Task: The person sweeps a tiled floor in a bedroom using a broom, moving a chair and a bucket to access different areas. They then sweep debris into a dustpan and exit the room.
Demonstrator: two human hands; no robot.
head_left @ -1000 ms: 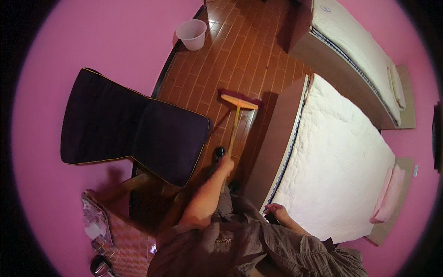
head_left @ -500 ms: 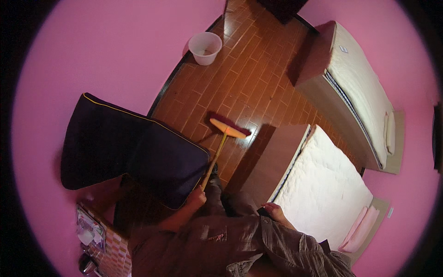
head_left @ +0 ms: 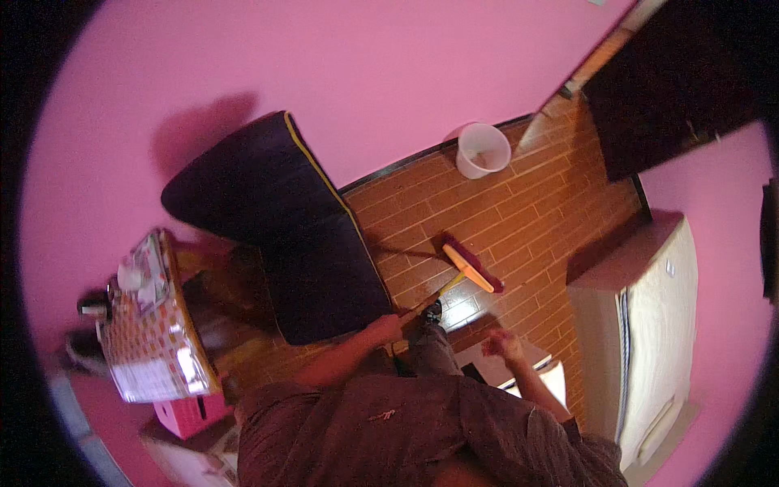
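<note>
My left hand (head_left: pixel 388 329) is closed round the yellow handle of a broom (head_left: pixel 468 269). Its orange head and dark red bristles rest on the wooden floor, ahead of my foot (head_left: pixel 432 312). To the right, my right hand (head_left: pixel 505 346) is raised apart from the broom; its fingers look loosely spread, slightly blurred, with nothing visible in them. Below that hand lies a bed's brown end (head_left: pixel 531 354), mostly hidden by my arm. Close beside my left hand stands a dark padded seat (head_left: pixel 320 268) with yellow piping.
A whitish bucket (head_left: pixel 484 152) stands by the pink wall (head_left: pixel 365 73). A second bed with a pale mattress (head_left: pixel 661 325) is on the right, and a large dark panel (head_left: pixel 665 89) beyond. At left are a table with a patterned cover (head_left: pixel 150 349) and a pink basket (head_left: pixel 191 414).
My view has turned left, so the bucket and beds appear farther right. My right hand has lifted away from the near bed. The broom stays in my left hand.
</note>
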